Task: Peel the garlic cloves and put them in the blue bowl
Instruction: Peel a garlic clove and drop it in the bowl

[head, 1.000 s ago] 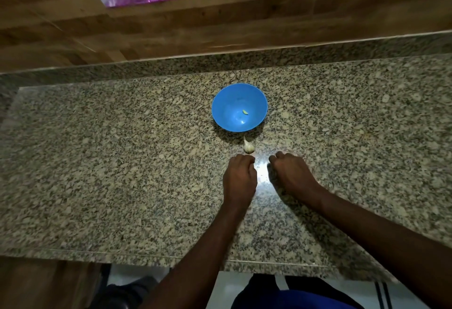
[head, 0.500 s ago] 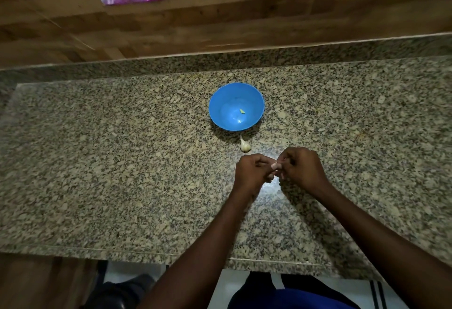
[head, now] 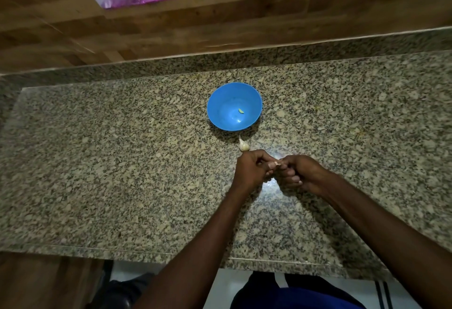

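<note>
I am at the peeling step: my left hand (head: 252, 169) and right hand (head: 299, 174) meet fingertip to fingertip over the granite counter (head: 122, 162), both pinching one small garlic clove (head: 276, 163) of which only a pale sliver shows. Another unpeeled clove (head: 243, 145) lies just short of the blue bowl (head: 234, 106) (one small peeled piece (head: 241, 111) sits inside). Next, I judge, the skin must be worked off without dropping the clove.

My hands meet over the counter, in front of the bowl.

The bowl (head: 234, 106) sits on the counter (head: 122, 174) ahead of me, a small piece (head: 241, 111) inside. A garlic clove (head: 243, 145) lies between bowl and my left hand (head: 253, 169). My right hand (head: 302, 173) is beside it, fingertips touching around another clove (head: 276, 163).
</note>
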Demonstrator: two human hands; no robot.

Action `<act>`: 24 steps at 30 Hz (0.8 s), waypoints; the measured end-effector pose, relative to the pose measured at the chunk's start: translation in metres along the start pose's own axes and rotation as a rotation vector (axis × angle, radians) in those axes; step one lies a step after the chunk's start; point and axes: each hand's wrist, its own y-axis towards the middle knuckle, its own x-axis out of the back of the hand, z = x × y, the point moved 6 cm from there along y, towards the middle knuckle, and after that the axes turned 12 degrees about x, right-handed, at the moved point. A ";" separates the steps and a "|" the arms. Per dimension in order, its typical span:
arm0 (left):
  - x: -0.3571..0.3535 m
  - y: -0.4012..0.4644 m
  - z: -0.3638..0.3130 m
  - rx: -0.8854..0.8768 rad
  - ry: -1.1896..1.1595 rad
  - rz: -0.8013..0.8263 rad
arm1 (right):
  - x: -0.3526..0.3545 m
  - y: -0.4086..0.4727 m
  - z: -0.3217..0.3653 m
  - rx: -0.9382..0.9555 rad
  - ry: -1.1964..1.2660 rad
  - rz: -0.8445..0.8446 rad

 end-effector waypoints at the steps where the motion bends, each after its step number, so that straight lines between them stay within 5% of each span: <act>1: -0.001 0.001 0.001 0.023 -0.030 0.010 | -0.001 -0.002 0.000 -0.017 0.054 0.010; 8: -0.001 0.006 0.013 0.381 -0.264 0.085 | -0.002 -0.019 0.039 0.615 -0.795 -0.048; 14: -0.007 0.000 0.017 0.449 -0.371 0.105 | 0.010 -0.015 0.026 0.548 -0.631 -0.094; 19: -0.012 -0.003 0.023 0.571 -0.434 0.153 | 0.007 -0.023 0.035 0.759 -1.227 -0.157; 21: -0.013 -0.004 0.022 0.553 -0.419 0.151 | 0.009 -0.023 0.031 0.702 -1.095 -0.132; 24: -0.012 -0.005 0.015 0.396 -0.343 0.119 | 0.016 -0.017 0.015 0.339 -0.384 -0.088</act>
